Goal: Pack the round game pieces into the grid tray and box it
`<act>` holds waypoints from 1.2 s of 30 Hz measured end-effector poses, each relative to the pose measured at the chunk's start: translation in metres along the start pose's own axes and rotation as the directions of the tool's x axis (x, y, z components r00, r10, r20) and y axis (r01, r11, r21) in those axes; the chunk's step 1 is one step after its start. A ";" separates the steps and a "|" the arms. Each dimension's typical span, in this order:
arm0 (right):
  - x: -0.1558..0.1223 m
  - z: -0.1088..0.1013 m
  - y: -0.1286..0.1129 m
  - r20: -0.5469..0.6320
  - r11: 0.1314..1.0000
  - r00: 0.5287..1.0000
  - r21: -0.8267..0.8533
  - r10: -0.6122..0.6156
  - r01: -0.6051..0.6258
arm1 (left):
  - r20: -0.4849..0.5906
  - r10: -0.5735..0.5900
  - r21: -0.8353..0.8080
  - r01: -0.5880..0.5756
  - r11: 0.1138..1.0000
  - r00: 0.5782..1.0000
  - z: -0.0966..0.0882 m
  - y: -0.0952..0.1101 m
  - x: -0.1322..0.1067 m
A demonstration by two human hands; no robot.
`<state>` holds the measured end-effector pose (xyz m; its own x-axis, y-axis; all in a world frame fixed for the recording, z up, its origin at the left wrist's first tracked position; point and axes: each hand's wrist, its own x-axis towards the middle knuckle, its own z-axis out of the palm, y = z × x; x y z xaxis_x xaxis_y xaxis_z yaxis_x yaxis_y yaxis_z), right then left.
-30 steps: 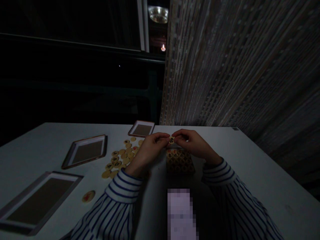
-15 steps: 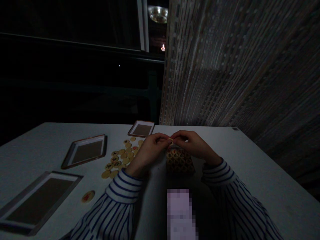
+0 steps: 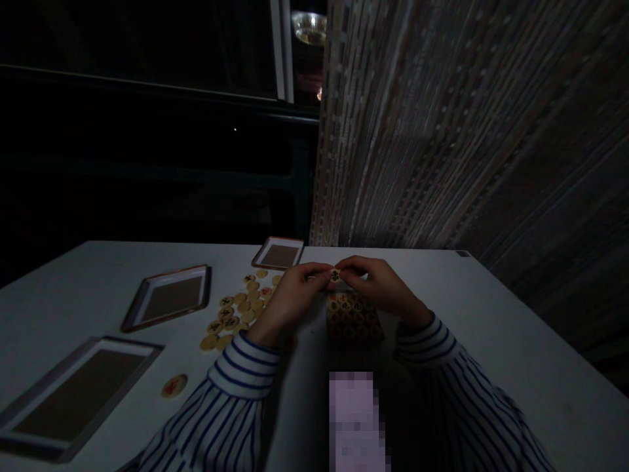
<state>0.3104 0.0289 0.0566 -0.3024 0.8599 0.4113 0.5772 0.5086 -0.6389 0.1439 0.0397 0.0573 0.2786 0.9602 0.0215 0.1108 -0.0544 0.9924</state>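
Between the fingertips of my left hand [image 3: 299, 292] and my right hand [image 3: 376, 282] is a round Chinese chess piece [image 3: 335, 275] with a dark character facing me. Both hands pinch it at its edges, one from each side. Just below stands a box [image 3: 354, 321] whose visible face shows rows of round pieces; I cannot tell whether they are real or printed. Left of my left hand lies a loose spread of yellowish chess pieces [image 3: 240, 308], some with characters showing, some blank side up. My left forearm partly covers the spread.
One red-marked piece [image 3: 173, 386] lies apart at the near left. Three shallow framed trays stand on the white table [image 3: 491, 367]: a near one [image 3: 83, 393], a middle one [image 3: 171, 295] and a far one [image 3: 279, 254]. A string curtain [image 3: 393, 131] hangs behind the table.
The held piece has turned, so its dark character now shows more fully between my fingers. Both hands stay in nearly the same place above the box.
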 end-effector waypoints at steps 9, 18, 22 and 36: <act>0.000 0.002 -0.005 0.020 0.958 0.989 -0.247 -0.149 0.149 | -0.035 0.018 -0.060 -0.020 0.998 0.999 -0.002 -0.004 0.003; 0.000 0.007 0.005 0.033 0.863 0.969 -0.449 -0.244 0.233 | -0.070 0.014 -0.002 -0.014 1.000 0.997 -0.002 -0.006 0.002; 0.000 0.009 0.007 0.059 0.829 0.969 -0.507 -0.238 0.235 | -0.053 0.047 0.050 -0.044 0.998 0.997 -0.003 -0.007 0.004; 0.001 0.014 0.023 0.223 0.835 0.972 -0.546 0.072 0.064 | -0.027 0.202 0.583 -0.149 0.799 0.979 -0.012 -0.025 0.012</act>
<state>0.3129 0.0419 0.0335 -0.4218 0.8822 0.2090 0.8771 0.4555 -0.1525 0.1326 0.0555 0.0338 0.2693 0.9364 0.2249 0.6032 -0.3460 0.7186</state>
